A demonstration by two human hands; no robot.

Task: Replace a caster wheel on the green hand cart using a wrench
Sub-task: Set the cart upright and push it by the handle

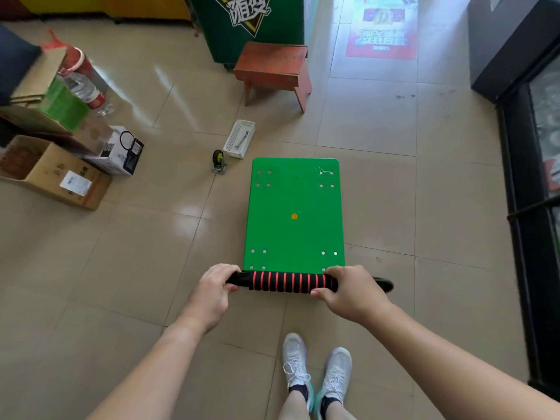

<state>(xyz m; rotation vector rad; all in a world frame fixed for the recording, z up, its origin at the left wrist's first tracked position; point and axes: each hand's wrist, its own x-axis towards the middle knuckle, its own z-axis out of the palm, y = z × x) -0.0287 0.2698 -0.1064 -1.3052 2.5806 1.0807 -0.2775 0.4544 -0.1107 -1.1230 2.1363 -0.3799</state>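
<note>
The green hand cart (295, 207) stands upright on the tiled floor in front of me, its flat deck showing bolt holes at each corner. Its handle (285, 281) is wrapped in black foam with red stripes. My left hand (213, 291) grips the handle's left end and my right hand (348, 287) grips its right end. A loose caster wheel (218, 161) lies on the floor just beyond the cart's far left corner. A wrench (241, 139) lies inside a small white basket (235, 148) next to that wheel.
A red-brown wooden stool (272, 72) stands beyond the cart, before a green cabinet (248, 22). Cardboard boxes (51, 169) and a water bottle (85, 90) sit at the left. A dark glass-door fridge (533, 165) lines the right side. My feet (315, 377) are behind the handle.
</note>
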